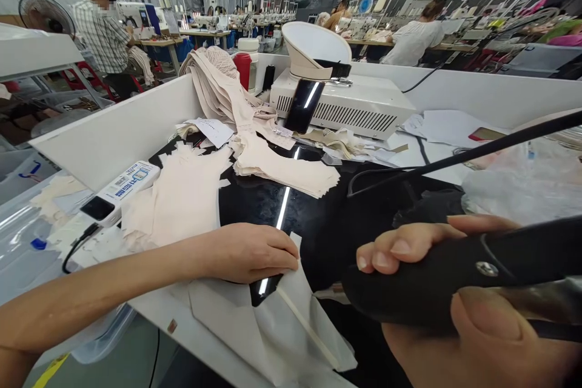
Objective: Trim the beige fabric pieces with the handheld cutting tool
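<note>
My left hand (254, 253) reaches in from the left, its fingers closed together on the upper end of a pale fabric piece (300, 321). That piece drapes over the table's front edge and has a narrow light strip along it. In the right foreground, my right hand (409, 248) is wrapped round a black-handled tool (418, 291) with a screw and a metal part; its exact kind is not clear. Beyond my left hand lie a stack of cream fabric pieces (182, 194) and a second, curved cream stack (286, 167), both on the glossy black table surface (259, 200).
A white vented box (364, 103) carries a white sun visor (313, 51), with a phone (304, 106) leaning on it. A black cable (454, 154) crosses the right side. A white box with a small screen (120, 191) sits left. Low white walls (131, 127) border the table; people work behind.
</note>
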`<state>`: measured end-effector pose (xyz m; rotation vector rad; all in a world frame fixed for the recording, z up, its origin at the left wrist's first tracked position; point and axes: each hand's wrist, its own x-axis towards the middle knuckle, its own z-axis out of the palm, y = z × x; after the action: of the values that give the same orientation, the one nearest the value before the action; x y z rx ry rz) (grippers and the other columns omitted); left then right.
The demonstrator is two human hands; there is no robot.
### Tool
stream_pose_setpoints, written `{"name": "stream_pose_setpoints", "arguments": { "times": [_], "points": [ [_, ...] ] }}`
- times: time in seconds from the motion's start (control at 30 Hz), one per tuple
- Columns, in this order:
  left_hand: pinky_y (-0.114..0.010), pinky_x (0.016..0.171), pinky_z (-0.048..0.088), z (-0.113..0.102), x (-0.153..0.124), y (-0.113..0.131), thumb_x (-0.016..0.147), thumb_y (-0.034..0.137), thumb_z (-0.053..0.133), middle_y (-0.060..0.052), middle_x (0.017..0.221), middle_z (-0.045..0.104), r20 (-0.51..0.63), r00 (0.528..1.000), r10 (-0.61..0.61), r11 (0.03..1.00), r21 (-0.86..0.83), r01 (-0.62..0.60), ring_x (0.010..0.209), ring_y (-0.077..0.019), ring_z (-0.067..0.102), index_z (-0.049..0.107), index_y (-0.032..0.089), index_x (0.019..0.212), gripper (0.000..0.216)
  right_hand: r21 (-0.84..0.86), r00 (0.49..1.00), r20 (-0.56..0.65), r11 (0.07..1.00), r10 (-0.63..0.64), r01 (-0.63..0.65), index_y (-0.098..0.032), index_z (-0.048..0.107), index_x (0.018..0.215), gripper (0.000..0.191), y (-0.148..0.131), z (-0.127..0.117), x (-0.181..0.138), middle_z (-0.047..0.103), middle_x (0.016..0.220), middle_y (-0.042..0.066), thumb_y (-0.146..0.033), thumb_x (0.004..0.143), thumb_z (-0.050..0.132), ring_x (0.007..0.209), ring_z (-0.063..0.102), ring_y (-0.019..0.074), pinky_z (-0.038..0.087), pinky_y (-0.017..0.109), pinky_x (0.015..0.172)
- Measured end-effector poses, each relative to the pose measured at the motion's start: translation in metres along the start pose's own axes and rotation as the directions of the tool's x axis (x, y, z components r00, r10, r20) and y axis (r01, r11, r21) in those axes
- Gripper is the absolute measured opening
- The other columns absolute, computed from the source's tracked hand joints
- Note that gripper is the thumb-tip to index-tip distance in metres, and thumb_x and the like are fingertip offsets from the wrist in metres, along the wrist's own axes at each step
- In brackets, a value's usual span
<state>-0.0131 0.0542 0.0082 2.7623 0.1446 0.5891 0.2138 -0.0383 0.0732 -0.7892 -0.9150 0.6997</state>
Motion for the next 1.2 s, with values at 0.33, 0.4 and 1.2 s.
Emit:
{"name": "stream_pose_setpoints", "arguments": {
  "times": [0.33, 0.4, 1.2],
  "points": [
    [-0.034, 0.089, 0.064, -0.007, -0.003, 0.010, 0.132, 0.054, 0.059, -0.014, 0.141, 0.080, 0.136, 0.991, -0.007, 0.985, 0.170, -0.016, 0.119, -0.0267, 0.079, 0.079, 0.025, 0.154, 0.041, -0.024, 0.991, -0.009, 0.991, 0.133, -0.133, -0.038, 0.086, 0.101, 0.059, -0.012, 0.000, 0.006, 0.069, 0.073, -0.005, -0.057, 0.060, 0.124, 0.061, 0.065, 0.0211, 0.071, 0.039, 0.059],
    [-0.034, 0.092, 0.064, -0.007, -0.003, 0.012, 0.131, 0.058, 0.060, -0.014, 0.141, 0.078, 0.163, 0.987, -0.003, 0.981, 0.191, -0.028, 0.120, -0.0270, 0.078, 0.080, 0.027, 0.153, 0.044, -0.027, 0.991, -0.060, 0.992, 0.120, -0.122, -0.038, 0.087, 0.098, 0.062, -0.010, 0.005, 0.002, 0.068, 0.072, -0.005, -0.059, 0.054, 0.125, 0.059, 0.062, 0.0207, 0.070, 0.039, 0.056],
    [-0.040, 0.115, 0.063, 0.002, -0.003, 0.014, 0.129, 0.052, 0.065, -0.015, 0.135, 0.077, 0.122, 0.992, 0.029, 0.969, 0.240, -0.058, 0.119, -0.0275, 0.078, 0.084, 0.025, 0.150, 0.039, -0.099, 0.994, -0.033, 0.989, 0.109, -0.111, -0.036, 0.078, 0.103, 0.044, 0.002, 0.013, 0.015, 0.069, 0.076, -0.006, -0.031, 0.070, 0.107, 0.065, 0.071, 0.0253, 0.071, 0.048, 0.062]
  ]
}}
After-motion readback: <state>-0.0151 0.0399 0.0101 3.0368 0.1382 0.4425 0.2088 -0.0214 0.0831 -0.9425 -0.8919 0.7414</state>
